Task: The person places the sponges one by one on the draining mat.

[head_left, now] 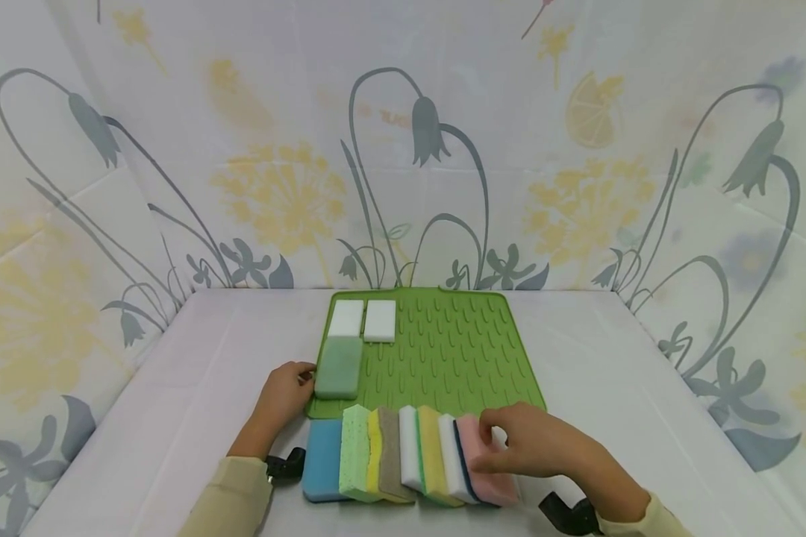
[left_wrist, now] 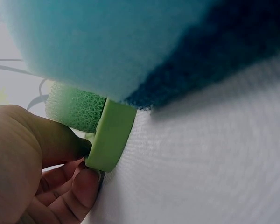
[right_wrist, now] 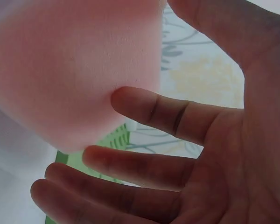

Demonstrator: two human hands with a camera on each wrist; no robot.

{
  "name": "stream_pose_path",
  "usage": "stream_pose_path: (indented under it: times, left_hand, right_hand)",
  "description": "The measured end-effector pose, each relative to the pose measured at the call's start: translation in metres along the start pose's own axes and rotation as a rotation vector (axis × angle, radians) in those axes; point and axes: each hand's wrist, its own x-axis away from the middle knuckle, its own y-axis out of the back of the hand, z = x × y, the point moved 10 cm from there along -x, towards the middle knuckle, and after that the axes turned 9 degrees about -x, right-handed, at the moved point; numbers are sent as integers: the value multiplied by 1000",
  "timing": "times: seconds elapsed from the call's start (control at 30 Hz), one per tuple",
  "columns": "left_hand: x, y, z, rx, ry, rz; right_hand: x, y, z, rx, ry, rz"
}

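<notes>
My left hand (head_left: 286, 394) is at the left edge of a green ridged mat (head_left: 453, 350), pinching its rim between thumb and fingers. Beside it on the mat lies a green sponge (head_left: 339, 368), with two white sponges (head_left: 346, 318) behind. My right hand (head_left: 540, 445) reaches over the pink sponge (head_left: 489, 466) at the right end of a leaning row. In the right wrist view the index fingertip (right_wrist: 126, 100) touches the pink face, while the other fingers stretch out apart from it. At the row's left end stands a blue sponge (head_left: 323, 459) with a dark blue side.
Between blue and pink lean a speckled light green sponge (head_left: 354, 451), a grey-brown one (head_left: 396, 455), a yellow one (head_left: 436, 455) and white ones, close to the mat's front edge. A white cloth (head_left: 235, 328) covers the table; a floral curtain (head_left: 416, 186) rises behind.
</notes>
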Motion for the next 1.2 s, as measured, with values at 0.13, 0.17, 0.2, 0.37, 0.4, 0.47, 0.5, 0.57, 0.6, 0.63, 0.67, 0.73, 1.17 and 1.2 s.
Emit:
stream_pose_path:
  times: [0.13,0.17,0.2,0.37,0.4,0.47,0.5,0.57,0.6,0.63,0.67,0.73,1.17,1.2]
  left_hand:
    - [1,0,1,-2,-2,8]
    - [1,1,1,-3,-4,10]
    - [2,1,1,-3,-4,11]
    - [4,0,1,-1,-15,8]
    - [4,0,1,1,-15,7]
    - [4,0,1,4,-15,6]
    - [4,0,1,4,-15,4]
    - [3,0,1,3,-16,2]
    - [3,0,1,2,-19,0]
    - [3,1,0,0,-20,-2]
    - [3,1,0,-1,-21,-4]
    - [3,1,0,-5,-22,-7]
    - [2,1,-2,-2,-28,-11]
    - [2,1,-2,-4,-28,-8]
  right_hand:
    - [1,-2,2,-27,8,-31]
    - [1,-3,2,-35,10,-42]
    - [2,-4,2,-44,8,-54]
    - [3,-9,-1,-73,-28,-96]
    - [3,-9,-3,-79,-38,-99]
    - [3,-10,-5,-94,-51,-102]
    - [3,-11,-6,-105,-50,-106]
    - [2,-11,-6,-112,-45,-119]
    - [2,-11,-7,-123,-44,-123]
    - [2,-11,-8,-129,-45,-127]
    - [2,-11,-9,-136,-49,-131]
    - [3,-11,-12,-148,-61,-135]
    - [5,-4,-19,-219,-84,-140]
    - [5,-2,-19,-226,-87,-137]
